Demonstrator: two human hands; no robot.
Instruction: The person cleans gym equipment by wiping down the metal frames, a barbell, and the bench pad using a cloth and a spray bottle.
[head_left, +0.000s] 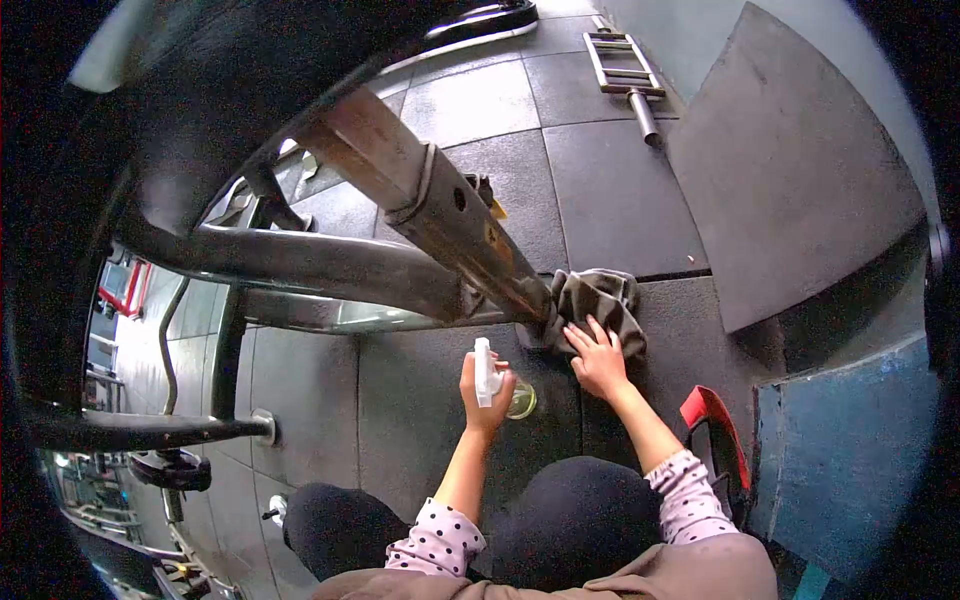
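My left hand is wrapped round a spray bottle with a white trigger head and a greenish, see-through body. To its right, my right hand lies with fingers spread on a crumpled dark grey-brown cloth. The cloth touches the lower end of a slanting metal post of a gym machine, near the floor. Part of the post's foot is hidden behind the cloth.
Thick dark tubes of the machine run left from the post. A black padded part hangs close overhead. At right stand a large grey board, a red-and-black strap and a blue panel. A metal frame lies farther back.
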